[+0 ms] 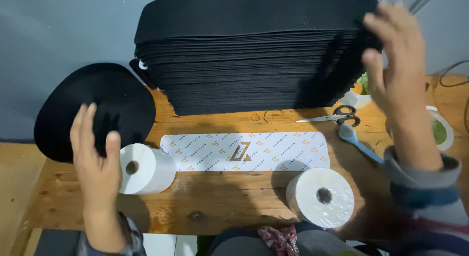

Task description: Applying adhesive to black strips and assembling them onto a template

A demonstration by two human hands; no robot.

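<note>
My left hand (95,153) is raised over the left part of the wooden table (220,197), fingers apart and holding nothing, just in front of a black oval fabric piece (115,97) and next to a white roll (146,169). My right hand (398,65) is up at the right end of a tall stack of black fabric pieces (244,55), fingers spread near its top edge. Whether it touches the stack is unclear. A white printed strip with orange marks (244,151) lies flat in the middle.
A second white roll (321,196) lies near the front edge. Scissors (337,116) and a light blue tool (359,142) rest at the right, beside a white cup (355,97) and a tape ring (442,129). A grey wall stands behind.
</note>
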